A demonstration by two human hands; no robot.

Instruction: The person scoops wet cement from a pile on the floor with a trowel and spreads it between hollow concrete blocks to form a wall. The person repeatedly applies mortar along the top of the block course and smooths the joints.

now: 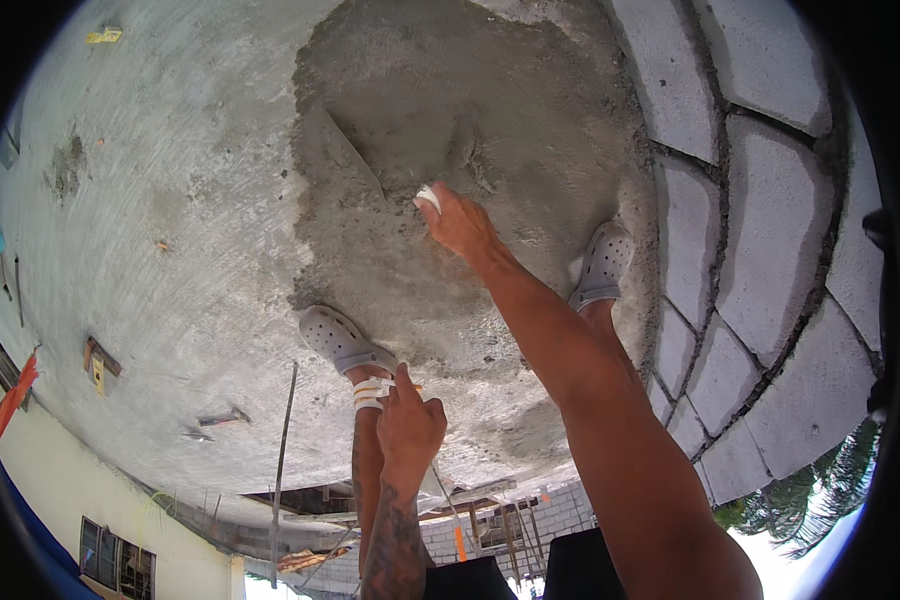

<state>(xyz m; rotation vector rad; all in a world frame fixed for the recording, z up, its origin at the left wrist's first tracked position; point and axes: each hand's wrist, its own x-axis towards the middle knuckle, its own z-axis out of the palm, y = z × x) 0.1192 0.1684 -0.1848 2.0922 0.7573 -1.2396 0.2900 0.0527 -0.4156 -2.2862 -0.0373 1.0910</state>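
Observation:
My right hand (460, 222) is closed around the white handle (428, 196) of a trowel, low over a wet patch of grey mortar (400, 60). The trowel's long, thin blade (353, 152) slants away to the upper left, lying on or just above the mortar. My left hand (410, 428) is curled in front of my left shin, beside a white band (370, 392) at the ankle. Its index finger points up, and what it holds, if anything, is hidden. My feet, in grey clogs (335, 338), stand apart at the mortar's near part.
A grey concrete-block wall (775, 215) curves along the right. Dry concrete floor (200, 130) spreads left, with a hammer (225, 418), a yellow-marked tool (98, 365) and a thin rod (283, 455). Behind me are an opening with timbers (320, 500) and a pale building (45, 465).

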